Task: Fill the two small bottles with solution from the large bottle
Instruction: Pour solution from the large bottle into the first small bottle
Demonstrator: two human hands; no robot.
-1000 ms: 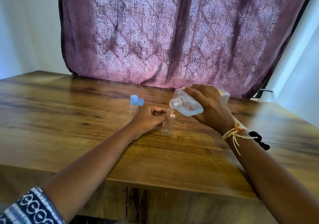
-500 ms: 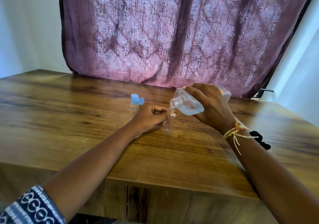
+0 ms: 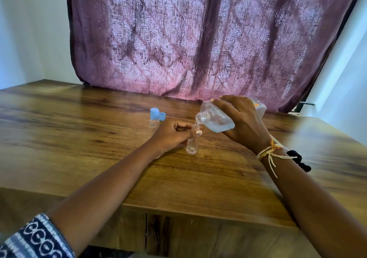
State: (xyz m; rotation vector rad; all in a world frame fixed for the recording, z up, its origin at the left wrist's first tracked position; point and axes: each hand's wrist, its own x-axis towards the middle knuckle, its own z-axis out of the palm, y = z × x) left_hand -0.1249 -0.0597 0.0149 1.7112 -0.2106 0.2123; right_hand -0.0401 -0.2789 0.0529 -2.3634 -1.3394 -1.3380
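Far to your left on the wooden table (image 3: pixel 79 138), the second small bottle (image 3: pixel 153 121) stands upright with its blue cap (image 3: pixel 154 114) on, and a loose blue cap (image 3: pixel 162 116) lies just beside it on the right. That bottle looks empty, though it is too small to be sure, so judge it as not yet filled.

Moving right, your left hand (image 3: pixel 170 133) rests on the table with its fingers curled round the open small bottle (image 3: pixel 192 145), pinching it near the neck and holding it upright. A little clear liquid sits in its bottom; most of it is yet to fill.

Right again, your right hand (image 3: pixel 241 121) wraps the large bottle (image 3: pixel 216 117) from above, fingers clasped over its body. It is tipped down to the left, its open mouth just above the small bottle's neck, and a thin stream appears to be running in. Plenty of solution remains inside.

So you are early in the first fill. Left to do, by my reading: top up this bottle, cap it, then uncap, fill and close the far one.
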